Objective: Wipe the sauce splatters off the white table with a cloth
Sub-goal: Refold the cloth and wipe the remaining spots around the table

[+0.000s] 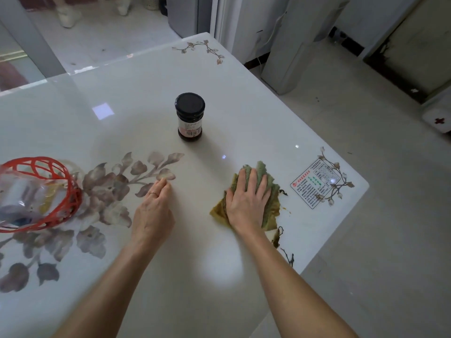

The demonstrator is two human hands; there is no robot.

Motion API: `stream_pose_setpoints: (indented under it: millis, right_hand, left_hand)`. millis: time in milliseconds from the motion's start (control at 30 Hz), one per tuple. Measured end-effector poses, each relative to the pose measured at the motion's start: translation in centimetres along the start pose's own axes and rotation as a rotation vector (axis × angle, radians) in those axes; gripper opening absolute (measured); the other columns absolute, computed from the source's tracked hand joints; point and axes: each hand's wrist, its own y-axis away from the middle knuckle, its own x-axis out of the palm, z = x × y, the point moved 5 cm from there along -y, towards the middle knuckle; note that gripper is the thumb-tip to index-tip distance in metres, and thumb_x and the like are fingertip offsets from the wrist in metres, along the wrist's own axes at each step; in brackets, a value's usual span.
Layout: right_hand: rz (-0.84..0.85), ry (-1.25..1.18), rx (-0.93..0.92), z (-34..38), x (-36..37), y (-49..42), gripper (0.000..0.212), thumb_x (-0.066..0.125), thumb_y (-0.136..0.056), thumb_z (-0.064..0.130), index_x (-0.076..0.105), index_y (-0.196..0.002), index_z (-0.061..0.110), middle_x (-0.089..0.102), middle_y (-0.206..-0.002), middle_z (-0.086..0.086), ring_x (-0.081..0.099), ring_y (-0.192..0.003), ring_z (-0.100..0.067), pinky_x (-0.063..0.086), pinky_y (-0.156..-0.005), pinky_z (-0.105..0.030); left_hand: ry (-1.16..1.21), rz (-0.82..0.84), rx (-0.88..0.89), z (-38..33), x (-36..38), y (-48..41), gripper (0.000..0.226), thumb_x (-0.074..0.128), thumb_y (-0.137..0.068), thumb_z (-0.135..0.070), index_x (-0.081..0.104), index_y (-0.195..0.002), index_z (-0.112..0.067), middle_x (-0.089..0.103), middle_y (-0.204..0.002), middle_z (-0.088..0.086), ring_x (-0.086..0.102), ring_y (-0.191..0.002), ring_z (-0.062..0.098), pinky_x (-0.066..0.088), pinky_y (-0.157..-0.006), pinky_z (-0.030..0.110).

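The right hand (247, 198) is pressing flat on the cloth (263, 168), fingers spread, nothing curled round it, nearer the person than the jar (189, 117) and off to its right. The left hand (153, 208) is resting on the table (219, 81) with loose fingertips, holding nothing, near-side and a touch left of the jar. The two hands are sitting well apart.

That cloth is looking soft, limp and already stained yellow-brown, so it should bunch and fold easily; a flat palm on its middle is likely the best hold. Sauce splatters (283, 192) are showing just past its right edge. The glossy top is probably letting it slide freely.

The jar is standing upright, lid on, dark inside. Far left of the jar, a red basket (36, 160) is holding a clear bag, contents unclear.
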Motion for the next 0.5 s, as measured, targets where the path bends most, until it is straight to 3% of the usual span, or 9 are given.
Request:
stream_pose_setpoints:
  millis: [67,233,400,500]
  right_hand:
    - [-0.022,0.030,-0.073,0.7,-0.4,3.1,0.062,0.041,-0.094,0.042,0.046,-0.147,0.010,0.041,-0.152,-0.018,0.034,-0.140,-0.048,0.034,-0.109,-0.064]
    - [0.016,0.063,-0.238,0.2,-0.4,5.6,0.062,0.034,-0.094,0.044,0.045,-0.148,0.015,0.041,-0.153,-0.014,0.033,-0.140,-0.044,0.032,-0.112,-0.061]
    - [0.009,0.025,-0.126,-0.3,-0.4,1.0,0.062,0.034,-0.090,0.042,0.050,-0.143,0.015,0.048,-0.147,-0.014,0.038,-0.138,-0.044,0.037,-0.106,-0.064]
    - [-0.002,0.010,-0.138,0.9,-0.7,2.8,0.062,0.036,-0.089,0.039,0.049,-0.144,0.015,0.047,-0.148,-0.013,0.037,-0.139,-0.044,0.036,-0.108,-0.063]
  left_hand:
    - [0.001,0.000,0.006,-0.1,0.0,0.1,0.063,0.043,-0.075,0.009,0.043,-0.135,-0.008,0.034,-0.149,0.005,0.032,-0.136,0.023,0.043,-0.096,0.041]
    - [0.020,-0.009,0.025,0.0,0.2,0.0,0.061,0.045,-0.074,0.010,0.046,-0.133,-0.006,0.038,-0.146,0.009,0.035,-0.134,0.025,0.041,-0.098,0.043]
    - [0.009,0.012,0.028,0.1,0.2,-0.2,0.062,0.044,-0.074,0.010,0.043,-0.135,-0.005,0.036,-0.147,0.009,0.031,-0.137,0.024,0.037,-0.103,0.040]
    - [0.004,0.013,0.001,-0.4,0.0,0.0,0.060,0.042,-0.076,0.008,0.043,-0.134,-0.005,0.033,-0.149,0.009,0.029,-0.137,0.023,0.037,-0.101,0.041]
